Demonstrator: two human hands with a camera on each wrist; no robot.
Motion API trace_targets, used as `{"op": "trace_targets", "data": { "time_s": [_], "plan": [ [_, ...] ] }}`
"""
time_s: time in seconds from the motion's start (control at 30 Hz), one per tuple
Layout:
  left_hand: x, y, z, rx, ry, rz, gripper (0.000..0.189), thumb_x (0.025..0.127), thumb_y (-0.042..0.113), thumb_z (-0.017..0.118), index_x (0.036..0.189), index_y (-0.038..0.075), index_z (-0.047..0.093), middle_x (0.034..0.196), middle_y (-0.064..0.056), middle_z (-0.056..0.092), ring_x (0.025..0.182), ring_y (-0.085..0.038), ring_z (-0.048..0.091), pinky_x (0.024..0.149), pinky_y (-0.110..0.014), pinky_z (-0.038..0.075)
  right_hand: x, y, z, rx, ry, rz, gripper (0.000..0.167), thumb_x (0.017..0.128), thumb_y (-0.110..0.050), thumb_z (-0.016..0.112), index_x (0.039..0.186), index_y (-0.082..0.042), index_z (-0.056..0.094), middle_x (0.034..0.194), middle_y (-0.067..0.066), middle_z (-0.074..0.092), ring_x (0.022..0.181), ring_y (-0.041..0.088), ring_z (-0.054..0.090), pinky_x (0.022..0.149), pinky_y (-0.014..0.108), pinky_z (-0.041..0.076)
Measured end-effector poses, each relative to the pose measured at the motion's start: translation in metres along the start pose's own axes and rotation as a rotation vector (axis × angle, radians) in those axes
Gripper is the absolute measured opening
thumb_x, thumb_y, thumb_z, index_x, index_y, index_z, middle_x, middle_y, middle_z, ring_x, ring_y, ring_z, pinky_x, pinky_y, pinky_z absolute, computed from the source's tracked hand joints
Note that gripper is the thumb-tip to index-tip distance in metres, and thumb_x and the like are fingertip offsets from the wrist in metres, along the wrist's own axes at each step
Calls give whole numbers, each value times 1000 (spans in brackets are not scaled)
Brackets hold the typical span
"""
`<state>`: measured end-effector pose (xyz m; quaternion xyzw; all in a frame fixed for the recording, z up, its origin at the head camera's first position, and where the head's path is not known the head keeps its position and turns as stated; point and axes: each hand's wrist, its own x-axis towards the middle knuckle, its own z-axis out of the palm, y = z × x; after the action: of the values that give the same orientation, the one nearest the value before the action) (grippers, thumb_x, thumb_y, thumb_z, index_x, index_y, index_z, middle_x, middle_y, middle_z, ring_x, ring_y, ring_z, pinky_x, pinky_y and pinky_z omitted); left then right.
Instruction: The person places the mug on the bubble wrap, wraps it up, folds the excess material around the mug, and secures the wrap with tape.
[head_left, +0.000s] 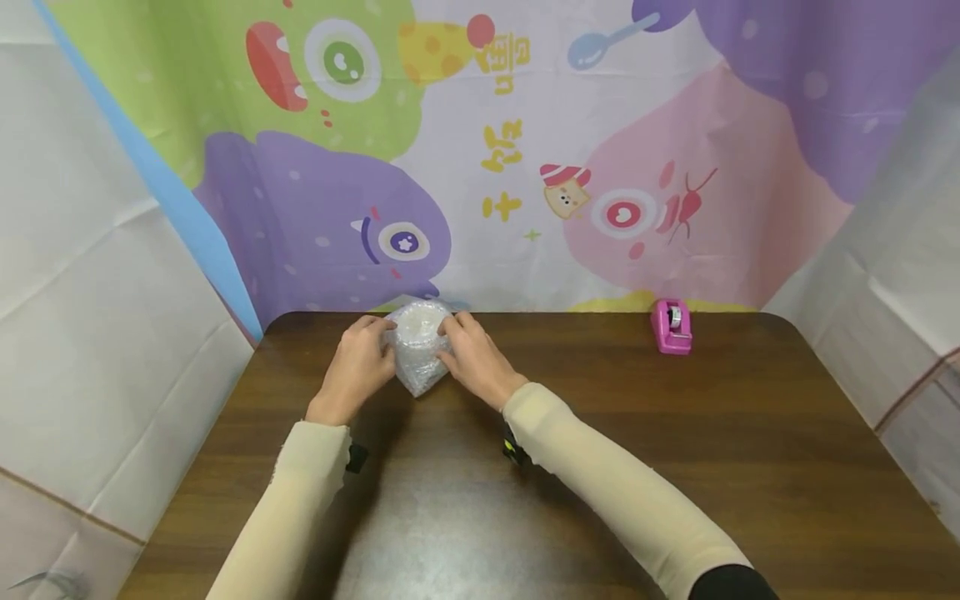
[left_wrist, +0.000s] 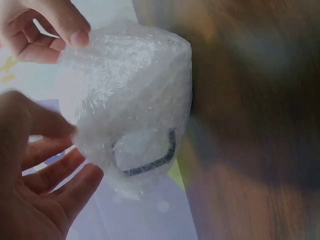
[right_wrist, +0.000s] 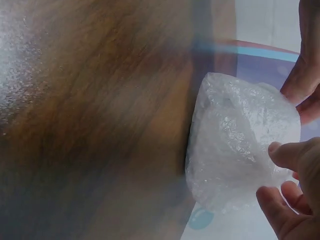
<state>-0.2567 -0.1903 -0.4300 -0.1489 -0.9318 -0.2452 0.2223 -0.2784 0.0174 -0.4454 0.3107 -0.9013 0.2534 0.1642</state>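
Observation:
A white mug [head_left: 422, 323] wrapped in clear bubble wrap [head_left: 417, 377] is near the table's far edge, its round top facing up in the head view. Through the plastic, the left wrist view shows a handle with a dark edge [left_wrist: 150, 167]. My left hand [head_left: 358, 367] holds the wrapped mug's left side, fingertips at the upper rim. On the opposite side my right hand [head_left: 480, 360] grips it, thumb and fingers on the plastic. A pointed fold of wrap sticks out toward me between the hands. The mug's underside is hidden.
A pink tape dispenser [head_left: 672, 327] with a roll in it stands at the back right of the brown wooden table [head_left: 637, 433]. Behind the far edge hangs a curtain [head_left: 517, 258] printed with cartoon monsters. Pale sheets [head_left: 97, 275] hang at both sides.

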Motion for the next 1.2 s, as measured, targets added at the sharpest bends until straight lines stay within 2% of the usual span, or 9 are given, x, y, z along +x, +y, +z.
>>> {"op": "trace_targets", "data": {
  "time_s": [0.17, 0.4, 0.8, 0.97, 1.2],
  "plan": [
    [0, -5, -2, -1, -19, 34, 32, 85, 8, 71, 111, -10, 71, 112, -28, 69, 101, -42, 70, 86, -51, 59, 5, -3, 0, 29, -9, 5, 27, 91, -10, 78, 110, 0, 60, 108, 15, 62, 97, 29, 67, 81, 36, 59],
    [3, -8, -4, -23, -56, 12, 43, 82, 16, 84, 114, -11, 71, 117, -29, 68, 107, -42, 67, 89, -50, 59, 15, -7, 1, -1, -52, 41, 24, 92, -9, 77, 108, 1, 62, 106, 15, 64, 95, 29, 69, 80, 34, 59],
    [14, -14, -6, -21, -80, -47, 44, 81, 15, 85, 114, -11, 70, 113, -29, 69, 106, -43, 67, 91, -50, 56, 32, -9, 5, -20, -70, 57, 22, 92, -9, 76, 105, 1, 62, 103, 16, 63, 94, 31, 69, 80, 36, 60],
    [16, -17, -6, -15, -94, -66, 44, 82, 16, 84, 115, -11, 70, 111, -28, 69, 101, -42, 67, 87, -50, 56, 37, -10, 7, -15, -90, 83, 21, 93, -9, 76, 105, 2, 62, 104, 16, 63, 95, 32, 69, 81, 37, 60],
    [19, -19, -7, -14, -111, -100, 46, 83, 17, 84, 117, -11, 69, 112, -28, 68, 103, -44, 66, 90, -51, 56, 41, -11, 11, -34, -106, 89, 21, 93, -9, 75, 105, 1, 61, 104, 16, 63, 94, 32, 70, 80, 37, 60]
  ]
}}
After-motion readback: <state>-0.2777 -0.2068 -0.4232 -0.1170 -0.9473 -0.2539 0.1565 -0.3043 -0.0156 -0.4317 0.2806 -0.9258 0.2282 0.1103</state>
